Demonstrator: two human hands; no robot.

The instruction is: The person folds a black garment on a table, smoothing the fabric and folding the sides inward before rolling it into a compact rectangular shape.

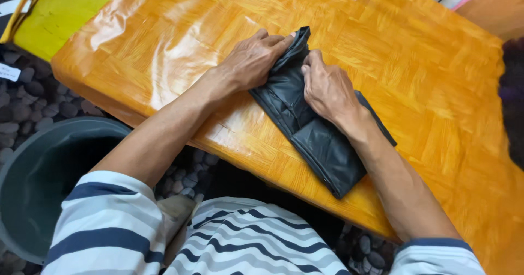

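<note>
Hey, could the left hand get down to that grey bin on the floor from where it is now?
Probably yes. The left hand rests on the black plastic bag near the table's edge, and the grey bin stands open just below that side with nothing between them; it would have to let go of the bag first.
</note>
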